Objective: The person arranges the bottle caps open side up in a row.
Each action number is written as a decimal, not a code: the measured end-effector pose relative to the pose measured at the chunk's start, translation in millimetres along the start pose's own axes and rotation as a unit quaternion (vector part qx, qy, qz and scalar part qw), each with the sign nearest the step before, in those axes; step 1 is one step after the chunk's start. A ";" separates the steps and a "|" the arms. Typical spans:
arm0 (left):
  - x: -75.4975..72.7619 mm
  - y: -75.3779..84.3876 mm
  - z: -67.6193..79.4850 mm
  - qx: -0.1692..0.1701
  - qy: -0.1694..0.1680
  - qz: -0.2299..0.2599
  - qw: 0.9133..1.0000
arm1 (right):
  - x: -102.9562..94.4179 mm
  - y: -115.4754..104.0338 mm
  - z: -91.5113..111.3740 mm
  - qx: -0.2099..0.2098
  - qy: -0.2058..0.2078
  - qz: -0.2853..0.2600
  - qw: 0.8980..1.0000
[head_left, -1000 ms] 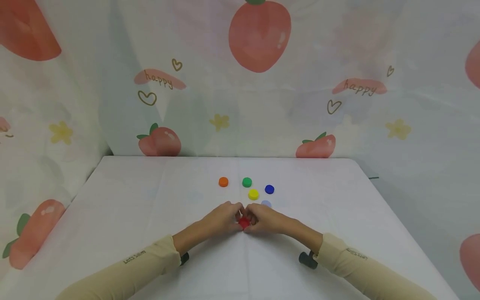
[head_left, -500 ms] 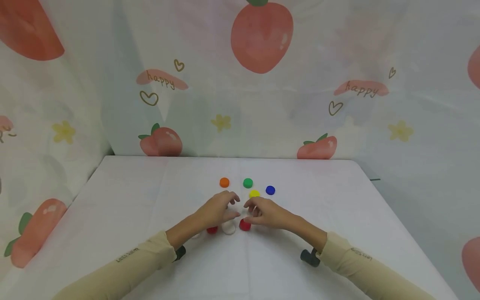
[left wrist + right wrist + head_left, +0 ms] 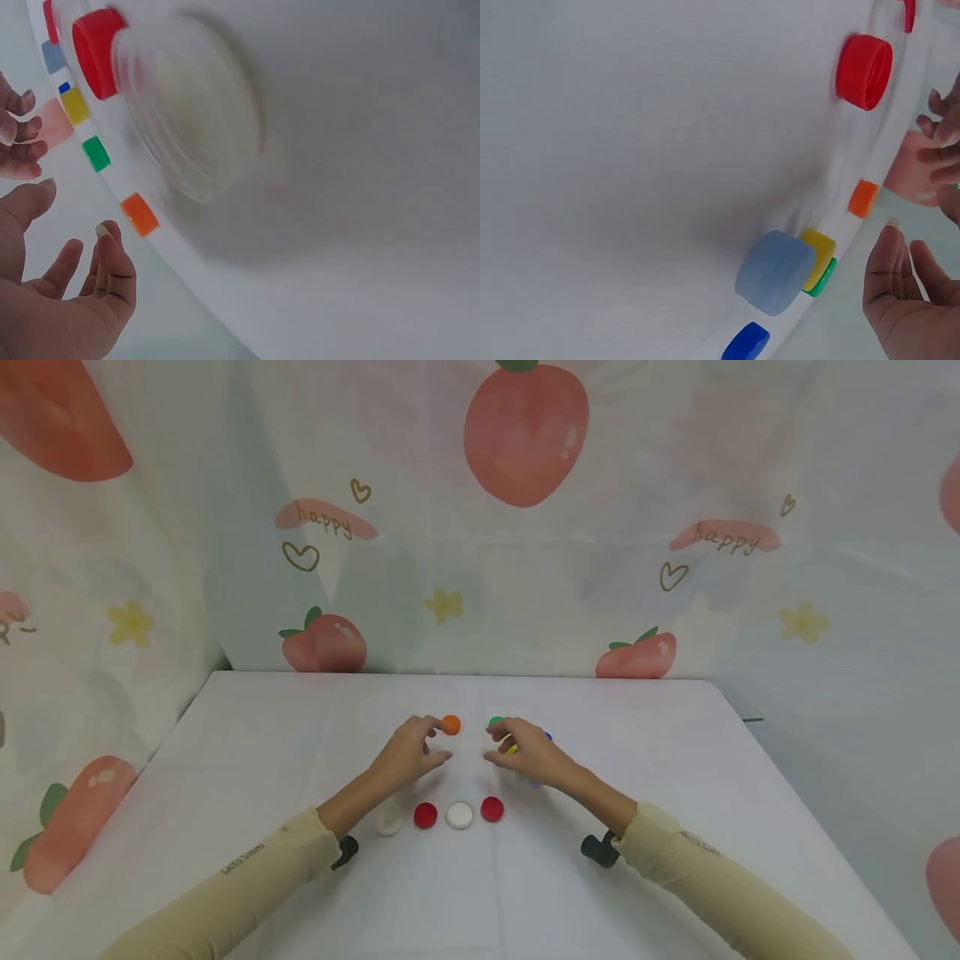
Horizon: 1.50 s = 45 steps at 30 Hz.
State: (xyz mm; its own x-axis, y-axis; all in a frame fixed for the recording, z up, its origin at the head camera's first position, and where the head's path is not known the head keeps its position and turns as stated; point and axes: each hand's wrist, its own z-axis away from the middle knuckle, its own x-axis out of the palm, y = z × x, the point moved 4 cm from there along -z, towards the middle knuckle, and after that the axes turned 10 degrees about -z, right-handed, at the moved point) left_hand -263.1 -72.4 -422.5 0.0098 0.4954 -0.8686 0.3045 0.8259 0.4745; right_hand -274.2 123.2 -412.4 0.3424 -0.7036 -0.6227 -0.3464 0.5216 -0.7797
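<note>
White worktop; lower-centre cap row looks laid; mid-frame orange cap, green cap seem outstanding; left hand, right hand empty, fingers parted.

Just below centre of the head view, a translucent cap, the left red cap, a white cap and the right red cap lay flat in a row. Higher up sat an orange cap; to its right, the green cap, yellow cap, dark blue cap and pale blue cap were partly hidden.
</note>
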 end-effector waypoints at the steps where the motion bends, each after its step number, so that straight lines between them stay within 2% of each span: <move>1: 0.2 -2.4 -1.2 -0.004 -0.002 -0.001 1.000 | -0.2 0.4 -2.5 0.001 0.002 0.004 1.000; 9: 1.3 -19.7 -13.0 -0.035 0.004 0.010 0.999 | 4.1 3.7 -24.8 0.000 -0.005 0.026 1.000; 18: 2.0 -29.1 -26.5 -0.045 0.004 -0.003 0.999 | 18.5 11.8 -48.9 0.035 -0.009 0.010 0.999; 27: 10.0 -32.0 -33.7 -0.075 -0.034 -0.009 0.997 | 27.0 7.3 -62.7 0.071 -0.006 0.016 0.997; 34: 11.9 -27.4 -41.7 -0.053 -0.026 -0.019 0.998 | 29.3 5.4 -69.4 0.084 -0.004 0.024 0.996; 42: 17.4 -28.5 -47.5 -0.064 -0.032 -0.029 0.997 | 34.5 6.1 -74.2 0.096 -0.002 0.038 0.995; 45: 18.9 -29.4 -49.9 -0.055 -0.026 -0.030 0.998 | 37.2 6.6 -76.0 0.092 -0.005 0.051 0.994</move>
State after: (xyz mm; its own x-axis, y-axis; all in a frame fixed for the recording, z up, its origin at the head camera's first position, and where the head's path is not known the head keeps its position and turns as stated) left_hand -319.4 -73.9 -445.7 0.0458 0.4319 -0.9008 0.2001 0.8795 0.4318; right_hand -330.1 63.8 -435.8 0.3231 -0.6379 -0.6991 -0.2144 0.6702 -0.7106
